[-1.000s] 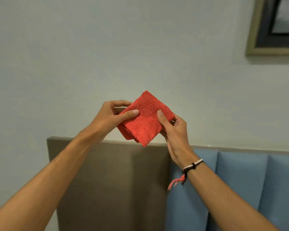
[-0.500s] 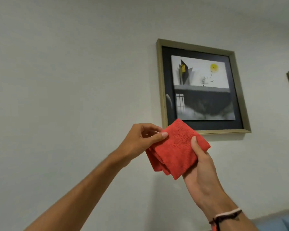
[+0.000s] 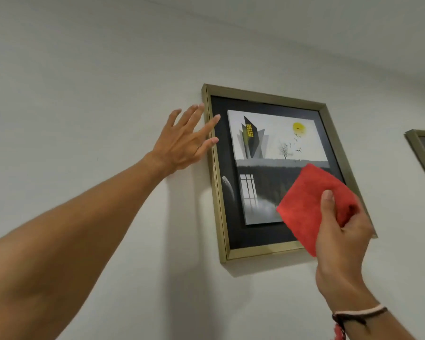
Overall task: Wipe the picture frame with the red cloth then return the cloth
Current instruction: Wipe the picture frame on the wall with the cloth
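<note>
A picture frame with a dull gold border hangs on the pale wall; it holds a grey print with a dark building and a yellow sun. My left hand is spread open at the frame's upper left edge, fingertips reaching onto the border. My right hand grips the folded red cloth, thumb on top, in front of the frame's lower right part. The cloth hides that corner of the print; whether it touches the glass I cannot tell.
A second gold-edged frame hangs at the right border of the view, mostly cut off. The wall around both frames is bare. A wristband with a red tassel sits on my right wrist.
My left hand has let go of the cloth and moved up to the frame's left edge, fingers spread. My right hand alone carries the cloth, raised in front of the frame. The view is closer.
</note>
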Demonstrator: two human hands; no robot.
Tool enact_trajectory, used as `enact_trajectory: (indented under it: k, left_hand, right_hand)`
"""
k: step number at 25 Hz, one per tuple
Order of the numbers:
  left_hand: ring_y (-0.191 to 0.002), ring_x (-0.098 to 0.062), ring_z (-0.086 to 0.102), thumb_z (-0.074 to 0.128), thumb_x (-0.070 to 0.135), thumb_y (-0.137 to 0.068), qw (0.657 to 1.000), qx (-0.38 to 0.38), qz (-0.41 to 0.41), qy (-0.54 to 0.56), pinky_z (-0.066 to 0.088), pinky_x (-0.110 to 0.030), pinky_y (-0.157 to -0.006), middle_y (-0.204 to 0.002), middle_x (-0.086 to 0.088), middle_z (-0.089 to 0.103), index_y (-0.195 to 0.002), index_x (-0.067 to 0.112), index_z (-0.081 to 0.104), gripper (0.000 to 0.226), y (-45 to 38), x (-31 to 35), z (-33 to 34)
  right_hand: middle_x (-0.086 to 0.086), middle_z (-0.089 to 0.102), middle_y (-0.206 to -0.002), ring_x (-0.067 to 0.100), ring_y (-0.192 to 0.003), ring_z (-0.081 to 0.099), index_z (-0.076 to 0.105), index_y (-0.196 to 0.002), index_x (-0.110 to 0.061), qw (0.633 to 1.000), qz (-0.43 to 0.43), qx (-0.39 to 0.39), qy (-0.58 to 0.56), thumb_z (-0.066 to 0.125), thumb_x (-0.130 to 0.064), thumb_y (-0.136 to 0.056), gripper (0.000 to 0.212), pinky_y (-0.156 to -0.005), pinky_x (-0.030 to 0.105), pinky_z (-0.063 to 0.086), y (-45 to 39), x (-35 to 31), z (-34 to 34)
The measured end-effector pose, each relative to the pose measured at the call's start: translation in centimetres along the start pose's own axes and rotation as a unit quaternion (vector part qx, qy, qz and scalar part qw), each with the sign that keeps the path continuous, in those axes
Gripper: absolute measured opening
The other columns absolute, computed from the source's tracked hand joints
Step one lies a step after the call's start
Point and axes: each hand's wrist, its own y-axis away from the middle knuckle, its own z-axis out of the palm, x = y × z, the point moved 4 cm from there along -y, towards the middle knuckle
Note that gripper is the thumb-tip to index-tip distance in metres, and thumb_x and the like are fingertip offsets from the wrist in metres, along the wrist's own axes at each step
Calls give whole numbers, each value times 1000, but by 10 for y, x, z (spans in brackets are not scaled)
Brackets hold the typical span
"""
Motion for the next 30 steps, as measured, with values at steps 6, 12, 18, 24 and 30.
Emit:
enact_trajectory:
  k: [6,12,18,24,30]
  left_hand:
    - [-163,-27,9,9,60,-103,998,48,-17,31,11,-57,-130,-176,-13,7,-165,34,4,67,-14,-6,36]
    - [-163,-26,1,9,63,-101,998,48,-27,19,3,-62,-129,-176,-13,0,-164,36,-1,70,-17,-6,38]
    - [-163,-27,-4,6,66,-98,998,37,-43,20,1,-65,-127,-176,-13,-5,-164,35,-5,74,-10,-3,37]
    - [-163,-28,-5,9,63,-101,997,37,-57,32,-2,-66,-127,-176,-13,-6,-165,33,-3,72,-1,2,38]
    - [-163,-29,-5,8,64,-99,998,32,-55,30,-1,-67,-126,-176,-13,-5,-165,32,-4,74,7,7,37]
  right_hand:
    - [13,56,-147,30,-134,54,47,-147,-15,920,-298,-166,190,61,-19,-90,59,-114,43,45,-29,6,116]
    - [4,-3,-172,16,-158,-9,-3,-161,-16,768,-347,-384,378,25,-86,-80,111,-128,46,-5,-9,40,167]
    - [4,-17,-170,18,-156,-20,-16,-159,-18,719,-329,-410,455,9,-94,-71,119,-126,54,-8,-19,36,170]
    - [4,-14,-171,20,-157,-17,-10,-160,-17,694,-344,-417,475,11,-101,-67,127,-127,54,-2,21,59,113]
    - [6,-16,-170,22,-156,-19,-11,-159,-14,705,-307,-413,488,11,-100,-67,129,-126,58,-2,60,79,80]
